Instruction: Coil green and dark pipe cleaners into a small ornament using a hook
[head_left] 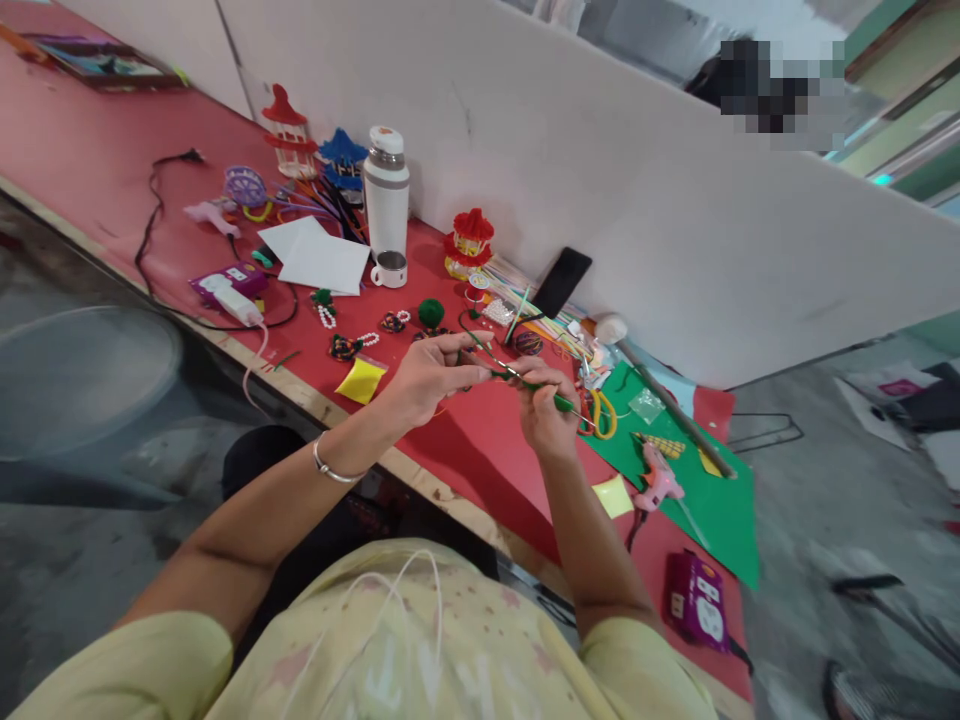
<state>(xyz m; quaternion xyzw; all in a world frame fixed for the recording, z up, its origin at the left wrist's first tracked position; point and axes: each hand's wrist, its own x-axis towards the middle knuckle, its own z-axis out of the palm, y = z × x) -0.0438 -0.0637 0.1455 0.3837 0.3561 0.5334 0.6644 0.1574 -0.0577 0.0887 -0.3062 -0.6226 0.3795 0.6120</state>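
Note:
My right hand is closed around a crochet hook with a green grip and a metal shaft. Its tip points left toward my other hand. My left hand pinches dark green yarn, and a strand loops up over its raised forefinger. The yarn meets the hook between the two hands, above the red table. Just beyond my left hand lies a ball of green yarn. Small multicoloured yarn pieces with white bead loops rest to its left. Yellow-handled scissors are close to my right hand.
A white flask and cup stand at the back, near small red and blue pagoda-like models. A phone leans by the partition. Pink glue guns and purple boxes lie at both sides, with cords.

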